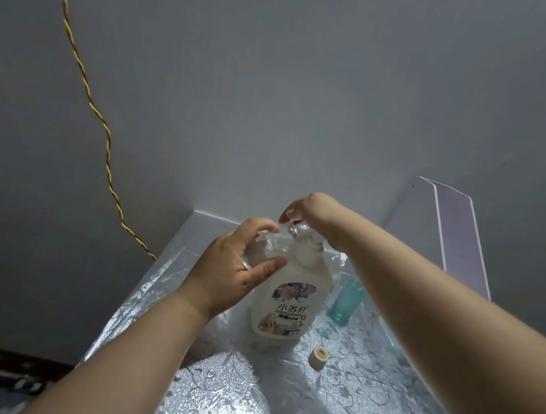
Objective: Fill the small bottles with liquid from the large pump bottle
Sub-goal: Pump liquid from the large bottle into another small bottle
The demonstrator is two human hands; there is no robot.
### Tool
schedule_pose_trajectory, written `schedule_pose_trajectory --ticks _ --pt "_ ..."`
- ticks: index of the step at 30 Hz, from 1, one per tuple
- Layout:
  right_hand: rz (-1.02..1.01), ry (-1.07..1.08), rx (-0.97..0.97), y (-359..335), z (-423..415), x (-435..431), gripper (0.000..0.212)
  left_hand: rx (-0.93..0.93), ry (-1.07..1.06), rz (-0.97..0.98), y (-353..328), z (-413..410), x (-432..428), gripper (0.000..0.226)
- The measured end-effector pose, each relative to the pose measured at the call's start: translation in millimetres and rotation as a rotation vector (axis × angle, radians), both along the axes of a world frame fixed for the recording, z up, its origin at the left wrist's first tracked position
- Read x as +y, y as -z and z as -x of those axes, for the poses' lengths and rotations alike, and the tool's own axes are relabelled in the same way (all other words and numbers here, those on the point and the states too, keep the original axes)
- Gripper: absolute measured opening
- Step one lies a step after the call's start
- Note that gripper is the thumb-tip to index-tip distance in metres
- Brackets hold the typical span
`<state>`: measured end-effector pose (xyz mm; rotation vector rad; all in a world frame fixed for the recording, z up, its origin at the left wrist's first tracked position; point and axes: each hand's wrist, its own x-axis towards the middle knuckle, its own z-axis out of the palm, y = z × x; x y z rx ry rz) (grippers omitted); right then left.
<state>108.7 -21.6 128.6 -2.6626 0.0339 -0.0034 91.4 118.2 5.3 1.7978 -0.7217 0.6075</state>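
So, where is the large pump bottle point(285, 302) standing now?

It is standing upright on the table point(364, 393), near the far corner, and its label is facing the camera.

And what is the left hand point(237, 269) doing?

It is holding a small clear bottle point(273, 244) up beside the neck of the large one, close under the pump head point(296, 230). The fingers and the thumb are curling round this little bottle. Whether any liquid is sitting inside it, I am not managing to see, because it is transparent and blurred.

Is the right hand point(310, 209) also gripping something?

It is reaching over from the right, and its fingers are bending down onto the pump head. They are touching it, but I cannot tell if they are gripping it or only pressing.

So the two hands are working close together?

Yes, they are nearly meeting at the top of the large bottle.

Are other small things lying around?

A teal bottle point(346, 299) is standing just to the right of the large bottle, with no cap on it. A pale round cap point(318, 357) is lying on its side nearer to the person, apart from both bottles. A clear panel point(458, 237) is leaning at the right wall, and a twisted yellow and red wire point(87, 94) is hanging down the left wall.
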Motion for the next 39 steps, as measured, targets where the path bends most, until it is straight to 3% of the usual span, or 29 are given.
schedule_pose_trajectory --ticks 10,14,22,31,39 --pt "0.128 -0.038 0.022 -16 2 8 0.030 0.029 0.027 0.020 -6 6 0 0.046" --pt "0.113 -0.013 0.072 -9 -2 5 0.032 0.043 0.030 0.010 -3 4 -2 0.045" --pt "0.022 -0.025 -0.014 -2 -5 -3 0.031 0.056 0.022 0.000 -3 4 -1 0.048" --pt "0.254 -0.057 -0.011 -14 -7 7 0.033 0.067 0.020 0.018 -5 6 -2 0.049" --pt "0.121 -0.031 -0.016 4 -10 -4 0.031 0.105 0.021 0.009 -1 5 -1 0.048"
